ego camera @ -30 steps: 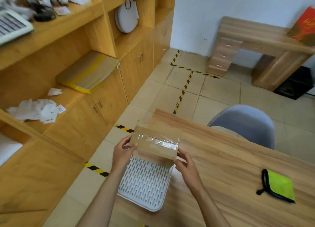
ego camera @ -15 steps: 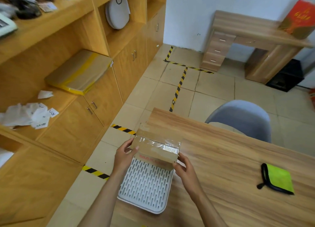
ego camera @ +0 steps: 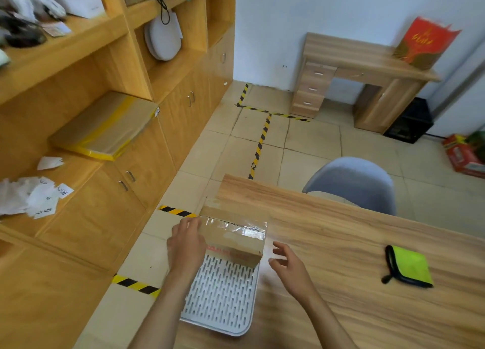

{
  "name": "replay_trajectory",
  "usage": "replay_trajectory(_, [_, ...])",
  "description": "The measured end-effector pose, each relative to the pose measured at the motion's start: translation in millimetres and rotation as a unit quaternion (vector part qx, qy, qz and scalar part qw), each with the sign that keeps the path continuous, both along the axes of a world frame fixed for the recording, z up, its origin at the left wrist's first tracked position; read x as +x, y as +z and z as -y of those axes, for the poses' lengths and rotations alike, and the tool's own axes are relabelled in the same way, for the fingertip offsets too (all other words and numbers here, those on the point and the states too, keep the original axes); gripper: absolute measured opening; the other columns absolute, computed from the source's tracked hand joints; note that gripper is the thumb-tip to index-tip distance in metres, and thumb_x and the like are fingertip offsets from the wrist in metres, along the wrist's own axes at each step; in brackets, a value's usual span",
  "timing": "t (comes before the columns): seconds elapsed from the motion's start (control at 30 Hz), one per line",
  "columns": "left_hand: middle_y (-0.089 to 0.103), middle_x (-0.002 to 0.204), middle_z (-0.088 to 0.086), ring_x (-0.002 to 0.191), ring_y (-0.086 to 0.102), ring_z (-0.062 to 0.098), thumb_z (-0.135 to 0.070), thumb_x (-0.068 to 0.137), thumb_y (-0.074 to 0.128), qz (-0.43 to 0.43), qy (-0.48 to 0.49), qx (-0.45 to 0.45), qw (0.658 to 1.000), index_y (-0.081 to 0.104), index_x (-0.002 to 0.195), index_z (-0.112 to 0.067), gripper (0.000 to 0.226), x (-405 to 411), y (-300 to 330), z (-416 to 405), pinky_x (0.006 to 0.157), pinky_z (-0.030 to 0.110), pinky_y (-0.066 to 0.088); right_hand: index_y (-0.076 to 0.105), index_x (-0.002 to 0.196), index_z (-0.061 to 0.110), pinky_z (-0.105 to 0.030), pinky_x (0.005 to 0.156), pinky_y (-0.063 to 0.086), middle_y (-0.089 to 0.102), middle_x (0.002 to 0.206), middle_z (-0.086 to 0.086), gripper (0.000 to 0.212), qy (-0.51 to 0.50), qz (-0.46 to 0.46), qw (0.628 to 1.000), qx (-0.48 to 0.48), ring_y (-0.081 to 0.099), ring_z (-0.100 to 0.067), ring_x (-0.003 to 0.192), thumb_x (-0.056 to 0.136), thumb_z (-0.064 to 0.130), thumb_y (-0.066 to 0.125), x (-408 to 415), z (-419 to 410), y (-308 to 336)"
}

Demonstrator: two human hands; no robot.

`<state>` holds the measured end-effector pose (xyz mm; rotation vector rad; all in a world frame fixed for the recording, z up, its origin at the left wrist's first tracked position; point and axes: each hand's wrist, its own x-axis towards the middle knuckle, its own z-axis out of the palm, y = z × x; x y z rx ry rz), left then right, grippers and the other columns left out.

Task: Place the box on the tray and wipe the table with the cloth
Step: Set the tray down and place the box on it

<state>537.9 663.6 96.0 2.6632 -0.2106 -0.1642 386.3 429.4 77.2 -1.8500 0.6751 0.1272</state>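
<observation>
Head view: cardboard box (ego camera: 233, 239) sits on far end of white slotted tray (ego camera: 223, 296), lower centre of frame. Left hand (ego camera: 186, 246) flat against box's left side, fingers loosely extended. Right hand (ego camera: 288, 267) off box, fingers spread. Green cloth (ego camera: 409, 268) on table (ego camera: 341, 243), lower right.

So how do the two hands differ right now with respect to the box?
The left hand lies against the brown taped cardboard box, fingers on its left end; the right hand is off it, fingers spread, no grip. The left sits over the white slotted plastic tray, the right over the wooden table. Both are bare.
</observation>
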Motion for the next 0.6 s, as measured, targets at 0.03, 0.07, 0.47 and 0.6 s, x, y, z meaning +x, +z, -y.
replay_trajectory(0.03, [0.057,0.129,-0.003,0.118,0.049,0.023,-0.014,0.093,0.054,0.027,-0.023,0.011,0.999,0.059,0.126,-0.025,0.035,-2,5,7,0.089,0.041,0.047,0.055,0.133,0.031,-0.024,0.086,0.051,0.063,0.125,0.008,0.041,0.006,-0.005,1.0,-0.029,0.064,-0.004,0.106,0.093,0.026,0.066,-5,6,0])
replay_trajectory(0.07, [0.058,0.125,-0.004,0.116,0.05,0.023,-0.017,0.093,0.053,0.049,-0.053,0.01,0.997,0.061,0.121,-0.024,0.03,-3,10,17,0.087,0.04,0.047,0.056,0.131,0.031,-0.025,0.086,0.052,0.064,0.122,0.008,0.04,0.013,-0.011,0.998,-0.058,0.064,-0.004,0.104,0.093,0.027,0.065,-9,14,0])
replay_trajectory(0.47, [0.065,0.12,-0.003,0.11,0.059,0.023,-0.012,0.093,0.05,0.068,-0.366,-0.014,0.928,0.065,0.121,-0.022,0.033,-52,-8,148,0.091,0.041,0.051,0.063,0.119,0.033,-0.029,0.086,0.053,0.067,0.107,0.014,0.027,0.002,-0.091,0.971,-0.22,0.064,-0.004,0.094,0.093,0.033,0.058,-103,108,0])
replay_trajectory(0.6, [0.066,0.115,-0.001,0.108,0.061,0.027,-0.011,0.089,0.054,0.056,-0.407,0.014,0.912,0.066,0.118,-0.023,0.034,-75,-21,194,0.083,0.043,0.052,0.064,0.117,0.033,-0.031,0.085,0.053,0.067,0.102,0.014,0.029,-0.02,-0.101,0.971,-0.218,0.065,-0.006,0.09,0.09,0.035,0.055,-137,146,-10])
